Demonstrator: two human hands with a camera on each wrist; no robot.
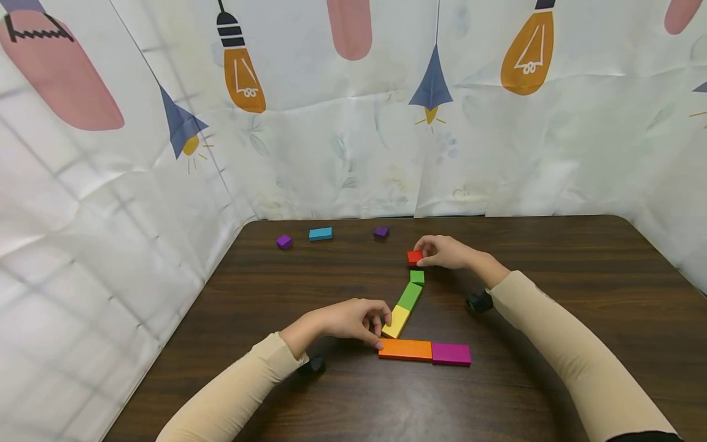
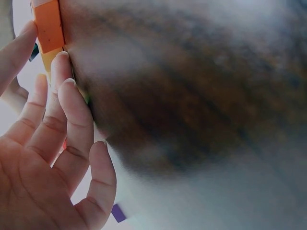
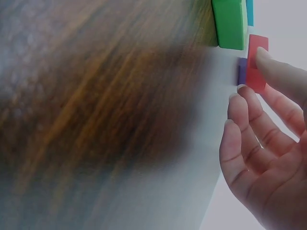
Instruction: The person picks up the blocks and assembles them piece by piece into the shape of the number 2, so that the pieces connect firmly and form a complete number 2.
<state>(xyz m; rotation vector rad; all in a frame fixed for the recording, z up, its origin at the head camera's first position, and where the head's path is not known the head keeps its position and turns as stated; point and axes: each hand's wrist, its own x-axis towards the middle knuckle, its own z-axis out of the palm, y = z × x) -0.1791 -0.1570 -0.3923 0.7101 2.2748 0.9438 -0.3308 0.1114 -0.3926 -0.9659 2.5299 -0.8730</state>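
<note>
In the head view my right hand (image 1: 448, 252) pinches a red block (image 1: 413, 258) between thumb and fingers, just beyond a small green block (image 1: 417, 277). The right wrist view shows the thumb on the face of that red block (image 3: 258, 45). My left hand (image 1: 349, 320) is beside the near blocks. Its thumb touches the left end of a long orange block (image 1: 405, 349), and its index fingertip is at a yellow block (image 1: 396, 321). A longer green block (image 1: 410, 297) continues the slanted line from the yellow one. Against the orange block's right end lies a magenta block (image 1: 451, 354).
Toward the table's (image 1: 552, 368) back edge lie a purple block (image 1: 284, 242), a blue block (image 1: 320, 234) and a dark purple block (image 1: 381, 232). A patterned curtain (image 1: 342, 153) hangs behind the table and along its left side.
</note>
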